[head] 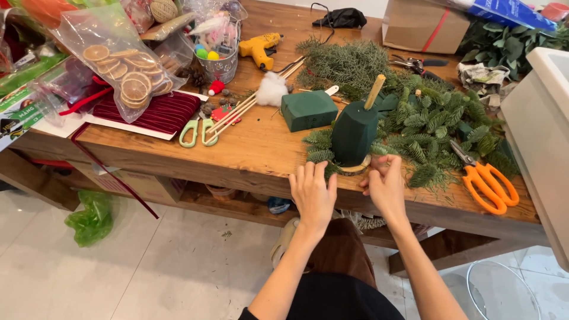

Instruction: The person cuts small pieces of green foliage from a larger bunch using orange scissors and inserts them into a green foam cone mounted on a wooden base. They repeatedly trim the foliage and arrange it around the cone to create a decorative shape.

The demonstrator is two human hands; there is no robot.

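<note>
At the table's near edge: both forearms reach up from the bottom of the view, bare, converging on a dark green foam cone (354, 134).
Left hand (312, 194): palm down, fingers spread and straight, gripping nothing; its fingertips rest at the fir sprigs (320, 148) tucked against the cone's left base.
Right hand (386, 186): fingers curled loosely inward, thumb and forefinger close together at the cone's right base; whether they pinch a sprig I cannot tell.
Foam cone: upright on a thin wooden disc (357, 168) close to the front edge, a wooden stick (374, 91) poking tilted from its top.
Table, left part: a clear bag of dried orange slices (127, 72), a roll of dark red ribbon (160, 111), pale green scissors (198, 131) and a small metal pail (220, 64) of coloured balls.
Table, middle: a yellow glue gun (259, 47), a green foam block (308, 109) just behind and left of the cone, and a heap of evergreen branches (435, 121).
Table, right part: orange scissors (486, 181) lying on the greenery, a cardboard box (422, 25) at the back.
Surface: a wooden table (261, 151) of warm brown planks.
Room: pale tiled floor (148, 272) below, a crumpled green plastic bag (92, 219) under the table's left side, a white cabinet (542, 124) at the right edge.
</note>
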